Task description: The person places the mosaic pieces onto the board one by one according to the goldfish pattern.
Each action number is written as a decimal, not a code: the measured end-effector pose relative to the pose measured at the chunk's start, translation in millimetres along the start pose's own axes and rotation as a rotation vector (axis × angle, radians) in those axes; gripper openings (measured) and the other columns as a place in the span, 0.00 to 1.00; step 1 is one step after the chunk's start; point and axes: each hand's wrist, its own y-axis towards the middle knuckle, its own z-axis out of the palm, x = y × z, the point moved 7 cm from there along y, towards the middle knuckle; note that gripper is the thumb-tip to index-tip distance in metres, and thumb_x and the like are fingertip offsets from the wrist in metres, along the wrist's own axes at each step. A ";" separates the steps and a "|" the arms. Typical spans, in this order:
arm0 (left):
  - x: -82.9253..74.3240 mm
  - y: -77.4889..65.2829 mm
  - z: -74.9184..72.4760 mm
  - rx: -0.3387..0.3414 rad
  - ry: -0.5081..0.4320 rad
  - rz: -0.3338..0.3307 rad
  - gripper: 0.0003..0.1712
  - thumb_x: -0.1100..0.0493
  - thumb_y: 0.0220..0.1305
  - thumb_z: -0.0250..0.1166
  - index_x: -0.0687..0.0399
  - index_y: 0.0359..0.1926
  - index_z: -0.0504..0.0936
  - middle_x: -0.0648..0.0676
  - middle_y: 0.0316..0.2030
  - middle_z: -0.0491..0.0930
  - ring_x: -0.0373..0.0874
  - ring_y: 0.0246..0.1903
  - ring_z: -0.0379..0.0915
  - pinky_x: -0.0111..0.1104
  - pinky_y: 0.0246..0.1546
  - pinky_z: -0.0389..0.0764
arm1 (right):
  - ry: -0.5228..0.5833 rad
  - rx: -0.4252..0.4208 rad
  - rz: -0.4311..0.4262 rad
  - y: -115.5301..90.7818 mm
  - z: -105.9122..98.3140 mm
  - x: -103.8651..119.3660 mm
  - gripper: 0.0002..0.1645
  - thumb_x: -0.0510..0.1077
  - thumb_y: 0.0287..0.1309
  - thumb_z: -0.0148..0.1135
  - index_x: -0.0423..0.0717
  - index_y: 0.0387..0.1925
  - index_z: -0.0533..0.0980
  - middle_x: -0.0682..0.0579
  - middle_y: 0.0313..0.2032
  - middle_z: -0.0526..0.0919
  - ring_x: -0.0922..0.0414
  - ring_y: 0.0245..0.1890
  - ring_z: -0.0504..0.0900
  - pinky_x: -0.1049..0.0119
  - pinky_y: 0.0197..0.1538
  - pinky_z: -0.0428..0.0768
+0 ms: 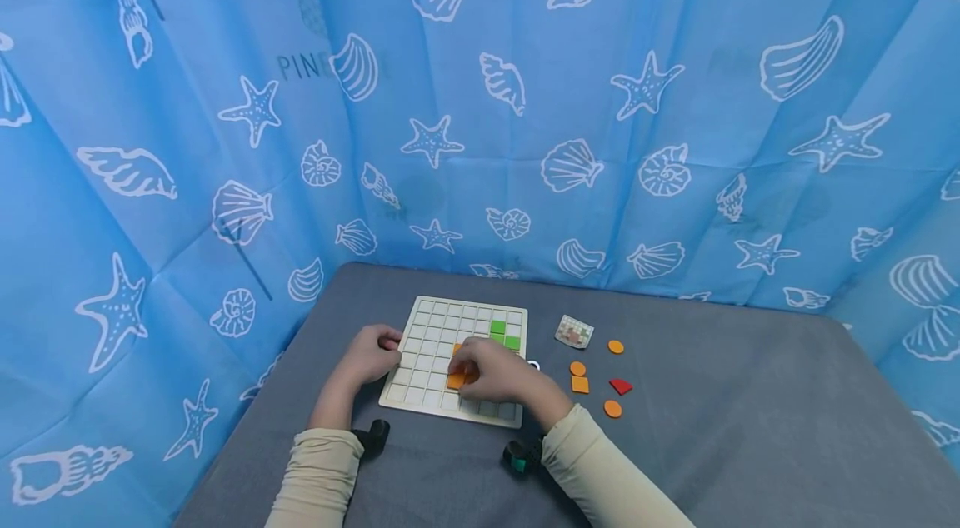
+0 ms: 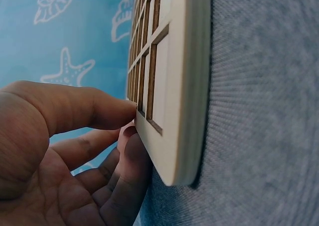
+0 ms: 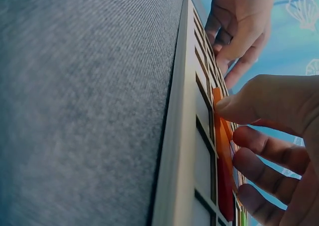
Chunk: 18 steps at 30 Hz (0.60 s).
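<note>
A pale wooden grid board [image 1: 415, 395] lies flat on the grey cloth. My left hand [image 1: 371, 355] holds its left edge; in the left wrist view the thumb [image 2: 112, 113] presses the rim, with the other fingers curled beside it. Over the lower middle of the grid, my right hand [image 1: 498, 370] pinches an orange tile [image 1: 455, 381], partly hidden by the fingers. The right wrist view shows the thumb against orange pieces [image 3: 223, 141] and a red tile [image 3: 225, 193] beside them on the board. Several green tiles [image 1: 498, 327] sit in cells at the upper right.
Right of the board lie a small picture card [image 1: 574, 331], round orange tiles [image 1: 612, 409], an orange square tile [image 1: 580, 385] and a red tile [image 1: 620, 386] with angled sides. A blue shell-print curtain [image 1: 510, 128] hangs behind the table [image 1: 750, 428].
</note>
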 end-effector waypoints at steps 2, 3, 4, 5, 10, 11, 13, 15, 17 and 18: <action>-0.1 0.3 -0.1 -0.001 -0.001 -0.001 0.22 0.66 0.63 0.62 0.66 0.58 0.83 0.59 0.43 0.81 0.50 0.39 0.76 0.39 0.38 0.77 | -0.015 -0.007 0.016 -0.2 -0.4 -1.8 0.13 0.37 0.58 0.75 0.45 0.46 0.88 0.52 0.41 0.84 0.58 0.37 0.77 0.67 0.42 0.77; -0.5 0.5 -0.2 -0.001 -0.001 0.000 0.22 0.66 0.63 0.62 0.66 0.58 0.83 0.60 0.43 0.81 0.50 0.40 0.76 0.39 0.38 0.77 | -0.022 -0.011 0.023 -0.3 -0.8 -2.4 0.13 0.38 0.58 0.75 0.45 0.46 0.88 0.52 0.40 0.84 0.59 0.36 0.77 0.67 0.42 0.77; -0.7 0.6 -0.2 -0.002 -0.002 -0.002 0.22 0.66 0.63 0.62 0.66 0.58 0.83 0.59 0.43 0.81 0.50 0.40 0.76 0.39 0.38 0.77 | -0.026 -0.014 0.029 -0.3 -1.0 -3.1 0.13 0.38 0.58 0.75 0.45 0.46 0.88 0.53 0.40 0.84 0.59 0.36 0.76 0.67 0.41 0.77; -1.0 0.6 -0.3 -0.004 -0.001 -0.004 0.22 0.66 0.63 0.62 0.66 0.58 0.83 0.59 0.43 0.81 0.50 0.40 0.76 0.38 0.38 0.77 | -0.029 -0.015 0.032 -0.3 -1.1 -3.3 0.13 0.38 0.59 0.75 0.45 0.46 0.88 0.53 0.40 0.83 0.60 0.36 0.76 0.67 0.41 0.76; -2.0 0.0 -0.9 -0.006 0.003 -0.001 0.22 0.66 0.63 0.62 0.66 0.58 0.83 0.59 0.42 0.81 0.50 0.39 0.76 0.38 0.38 0.77 | -0.027 -0.015 0.010 -0.3 -0.8 0.8 0.11 0.38 0.59 0.75 0.43 0.45 0.88 0.50 0.40 0.84 0.59 0.35 0.77 0.67 0.41 0.76; -2.3 -0.3 -1.1 -0.007 0.005 0.001 0.22 0.67 0.63 0.62 0.66 0.58 0.83 0.59 0.42 0.81 0.50 0.39 0.76 0.39 0.38 0.77 | -0.025 -0.014 0.003 -0.5 -0.7 2.2 0.11 0.37 0.60 0.74 0.43 0.45 0.88 0.50 0.39 0.85 0.58 0.35 0.77 0.68 0.41 0.76; -3.1 -0.9 -1.4 -0.006 0.008 0.007 0.22 0.67 0.63 0.63 0.66 0.58 0.83 0.60 0.42 0.81 0.50 0.39 0.76 0.40 0.38 0.77 | -0.020 -0.010 -0.005 -0.7 0.0 4.1 0.10 0.37 0.59 0.74 0.43 0.44 0.88 0.49 0.39 0.85 0.58 0.35 0.78 0.68 0.41 0.77; -3.4 -1.1 -1.4 -0.004 0.008 0.009 0.22 0.66 0.63 0.63 0.67 0.58 0.83 0.60 0.42 0.81 0.50 0.39 0.76 0.40 0.39 0.77 | -0.015 -0.008 -0.015 -0.9 0.8 5.4 0.10 0.36 0.59 0.74 0.42 0.43 0.88 0.49 0.39 0.84 0.58 0.35 0.78 0.68 0.41 0.78; -3.2 -1.1 -1.3 -0.001 0.007 0.011 0.22 0.66 0.63 0.63 0.67 0.58 0.83 0.60 0.43 0.81 0.50 0.39 0.76 0.41 0.39 0.77 | -0.014 -0.005 -0.015 -1.3 1.3 5.7 0.10 0.36 0.59 0.74 0.42 0.43 0.88 0.49 0.39 0.84 0.58 0.35 0.79 0.68 0.41 0.78; -3.0 -0.9 -1.2 0.000 0.006 0.011 0.22 0.67 0.63 0.63 0.67 0.58 0.83 0.60 0.43 0.81 0.50 0.39 0.76 0.41 0.39 0.78 | -0.013 -0.004 -0.017 -1.5 1.3 5.7 0.09 0.36 0.59 0.74 0.42 0.43 0.88 0.48 0.40 0.84 0.58 0.36 0.79 0.68 0.41 0.78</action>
